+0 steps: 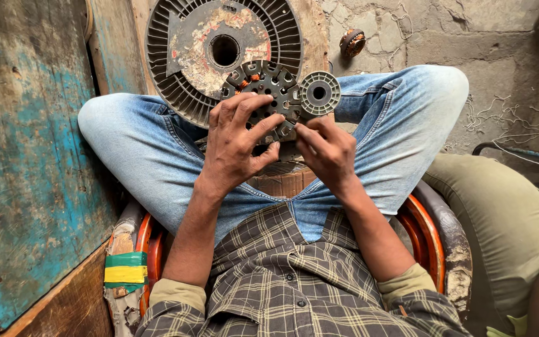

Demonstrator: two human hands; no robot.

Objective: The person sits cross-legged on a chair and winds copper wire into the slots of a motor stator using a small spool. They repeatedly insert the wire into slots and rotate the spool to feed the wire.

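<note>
A dark grey stator core [268, 93], a flat round stack of metal with slots cut around it and bits of copper-orange winding showing in some slots near its upper left, is held up over the person's crossed legs, in front of the lap. The left hand [235, 146] is closed on it from the near side, fingers spread across its face and the thumb reaching under its lower edge. The right hand [327, 150] is pinched narrow at the core's lower right edge, fingertips meeting the metal just beside the left thumb; what it grips there, if anything small, cannot be made out. Touching the core's upper right rim is a smaller pale grey ribbed disc [319, 93] with a round hole in its centre. Behind both, leaning on the wall between the knees, stands a large round slotted motor housing [179, 75], grey, with a rusty, flaking centre plate and a dark central hole. The person sits in blue jeans [138, 143] and a checked shirt [282, 274] on a worn orange-rimmed seat [428, 240]. Another person's olive-clad leg [500, 212] lies close at the right.
</note>
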